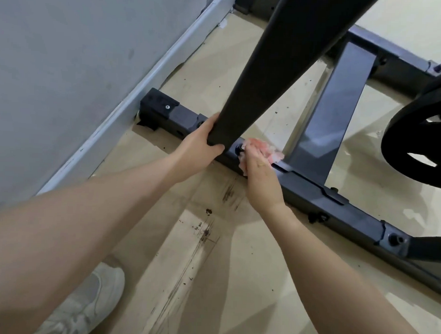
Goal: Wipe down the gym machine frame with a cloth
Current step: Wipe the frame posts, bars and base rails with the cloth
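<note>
- Near left, a white sneaker [89, 309] stands on the floor.
- The left hand [202, 143] grasps the foot of the slanted black upright [262, 76].
- The right hand [260, 178] clutches a pink cloth [265, 149], pressed onto the dark base bar [313, 192] just right of the upright.
- Far right hangs a black weight plate [420, 138].

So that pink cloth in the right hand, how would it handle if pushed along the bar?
The pink cloth looks bunched and fluffy under the right hand, so it is probably floppy and light. It would likely mould around the base bar and its bolt rather than slide stiffly, and might snag on the brackets.
</note>
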`<state>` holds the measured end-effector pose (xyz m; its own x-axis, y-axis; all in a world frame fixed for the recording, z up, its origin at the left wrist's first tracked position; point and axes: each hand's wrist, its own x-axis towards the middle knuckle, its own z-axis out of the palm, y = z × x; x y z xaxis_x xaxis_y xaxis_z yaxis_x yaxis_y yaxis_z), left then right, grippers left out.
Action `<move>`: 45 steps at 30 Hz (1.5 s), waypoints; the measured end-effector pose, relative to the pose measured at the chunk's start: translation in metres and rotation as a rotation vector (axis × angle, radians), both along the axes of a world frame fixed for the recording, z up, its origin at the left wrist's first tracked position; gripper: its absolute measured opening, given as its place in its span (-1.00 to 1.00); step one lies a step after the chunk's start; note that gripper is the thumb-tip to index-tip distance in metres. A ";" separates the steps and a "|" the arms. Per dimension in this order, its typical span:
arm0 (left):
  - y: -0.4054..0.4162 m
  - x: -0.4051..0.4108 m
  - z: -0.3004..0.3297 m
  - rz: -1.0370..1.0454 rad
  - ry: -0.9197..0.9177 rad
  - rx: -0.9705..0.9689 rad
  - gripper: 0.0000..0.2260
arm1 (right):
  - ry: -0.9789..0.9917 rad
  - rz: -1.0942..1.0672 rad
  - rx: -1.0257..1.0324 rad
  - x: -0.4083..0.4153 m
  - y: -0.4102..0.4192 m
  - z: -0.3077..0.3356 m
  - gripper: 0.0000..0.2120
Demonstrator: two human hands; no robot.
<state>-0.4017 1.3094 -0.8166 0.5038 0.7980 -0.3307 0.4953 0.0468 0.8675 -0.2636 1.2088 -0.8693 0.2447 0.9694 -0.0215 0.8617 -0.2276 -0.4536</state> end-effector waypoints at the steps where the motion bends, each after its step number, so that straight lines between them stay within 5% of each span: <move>1: -0.001 0.001 0.001 0.011 0.003 0.004 -0.46 | -0.073 0.040 -0.037 0.003 -0.014 -0.001 -0.40; 7: -0.011 0.009 0.001 0.092 0.013 0.042 -0.47 | -0.310 0.069 0.021 0.003 -0.026 -0.018 -0.39; 13: -0.019 0.021 -0.004 0.251 -0.059 0.017 -0.49 | -0.299 0.045 -0.079 0.005 -0.035 -0.025 -0.31; 17: -0.030 0.027 -0.007 0.346 -0.116 0.002 -0.31 | -0.260 0.110 -0.010 0.018 -0.065 -0.020 -0.31; 20: -0.060 0.032 -0.015 0.508 0.020 0.001 -0.34 | -0.126 0.021 0.008 0.023 -0.056 -0.001 -0.54; 25: -0.092 0.032 -0.035 -0.014 0.355 0.386 -0.46 | 0.194 -0.264 0.296 0.038 -0.039 0.020 -0.62; 28: -0.077 0.042 -0.039 -0.332 0.477 0.524 -0.34 | -0.161 -0.032 -0.089 0.035 -0.028 0.001 -0.52; 31: -0.064 0.047 -0.044 -0.486 0.628 0.515 -0.32 | -0.309 0.067 -0.132 0.035 -0.023 -0.017 -0.45; 40: -0.061 0.047 -0.042 -0.555 0.708 0.463 -0.25 | -0.245 -0.131 0.024 0.056 -0.074 -0.033 -0.70; 45: -0.065 0.050 -0.039 -0.559 0.759 0.482 -0.29 | -0.299 -0.062 0.019 0.047 -0.057 -0.033 -0.44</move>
<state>-0.3513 1.2440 -0.8557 0.6339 0.6473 -0.4233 0.7603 -0.6218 0.1879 -0.2170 1.1515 -0.9024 0.2966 0.9518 0.0782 0.9422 -0.2782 -0.1870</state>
